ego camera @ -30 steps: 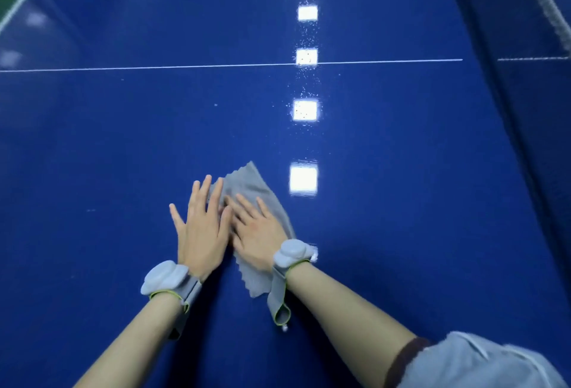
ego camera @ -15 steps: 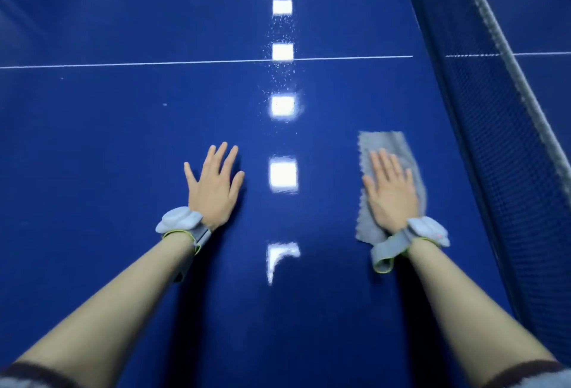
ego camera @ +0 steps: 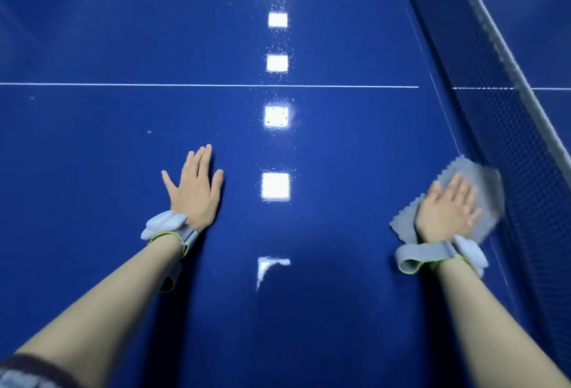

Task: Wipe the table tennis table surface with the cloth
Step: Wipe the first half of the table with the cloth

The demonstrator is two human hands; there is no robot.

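Note:
The glossy blue table tennis table (ego camera: 92, 146) fills the view, with a thin white line across it. A grey cloth (ego camera: 482, 180) with zigzag edges lies flat at the right, close against the foot of the net. My right hand (ego camera: 445, 211) presses flat on the cloth with straight fingers and looks blurred. My left hand (ego camera: 196, 189) rests palm down on the bare surface to the left, fingers spread and holding nothing. Both wrists carry grey bands.
The dark blue net (ego camera: 509, 115) with a grey top tape runs diagonally along the right side. Square ceiling-light reflections (ego camera: 276, 187) form a row down the middle, with small specks around them.
My right hand has slid the cloth from beside my left hand rightward to the net. My left hand stays flat on the table.

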